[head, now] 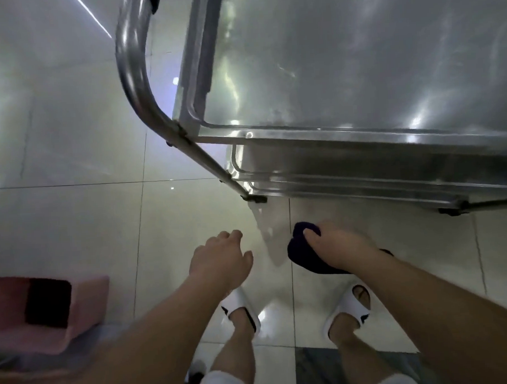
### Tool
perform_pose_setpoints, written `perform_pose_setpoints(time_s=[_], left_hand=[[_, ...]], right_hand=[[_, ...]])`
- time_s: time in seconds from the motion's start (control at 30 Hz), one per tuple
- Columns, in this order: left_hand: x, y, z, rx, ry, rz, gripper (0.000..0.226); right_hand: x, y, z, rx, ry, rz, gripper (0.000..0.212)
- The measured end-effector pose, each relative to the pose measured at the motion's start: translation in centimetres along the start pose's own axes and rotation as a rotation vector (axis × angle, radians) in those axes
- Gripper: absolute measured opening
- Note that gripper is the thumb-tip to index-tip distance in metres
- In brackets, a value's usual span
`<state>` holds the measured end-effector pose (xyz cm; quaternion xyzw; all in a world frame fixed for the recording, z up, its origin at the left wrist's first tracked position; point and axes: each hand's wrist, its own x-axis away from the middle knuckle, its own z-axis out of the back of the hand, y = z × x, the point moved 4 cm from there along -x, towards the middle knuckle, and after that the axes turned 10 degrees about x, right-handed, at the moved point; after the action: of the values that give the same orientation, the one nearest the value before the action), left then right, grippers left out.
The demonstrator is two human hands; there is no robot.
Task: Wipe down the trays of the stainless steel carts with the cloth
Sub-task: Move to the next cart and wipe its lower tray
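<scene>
No legible brand, label or writing in view; the dark marks on the white slides (241, 311) are too blurred to read. Floor (73, 217): pale glossy tiles with thin grout lines, reflecting lights; one darker tile near the bottom edge. Stainless steel cart (186, 142) stands upper right, with a tubular frame and its top tray (356, 56) bare and streaked with glare; lower tray (347, 166) partly visible beneath. Right hand (339, 246) grips a dark cloth (300, 250), held in front of the cart, below tray level. Left hand (220, 260) holds nothing, fingers loosely curled. Pink bin (86, 309) at lower left.
</scene>
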<state>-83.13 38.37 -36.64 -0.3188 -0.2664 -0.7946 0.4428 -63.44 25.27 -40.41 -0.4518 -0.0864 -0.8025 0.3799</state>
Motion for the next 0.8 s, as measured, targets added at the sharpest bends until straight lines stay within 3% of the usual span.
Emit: perform_pose_setpoints(time_s=[0.17,0.3,0.5,0.8], left_hand=[[-6.3,-0.4,-6.1,-0.009,0.003,-0.009,0.055],[-11.3,-1.3,-10.2,-0.049,0.019,-0.064,0.053],[-19.0,-2.0,-13.0,-0.213,0.125,-0.219,0.051],[-31.6,-2.8,-15.9,-0.278,0.306,-0.364,0.048]], right_hand=[[-5.4,2.7,-2.3,0.049,0.142,0.018,0.048],[-10.1,3.9,-5.1,0.142,0.160,0.013,0.045],[-18.7,4.5,-8.3,0.129,0.175,0.013,0.044],[-32.0,3.8,-10.4,0.228,0.426,0.101,0.047]])
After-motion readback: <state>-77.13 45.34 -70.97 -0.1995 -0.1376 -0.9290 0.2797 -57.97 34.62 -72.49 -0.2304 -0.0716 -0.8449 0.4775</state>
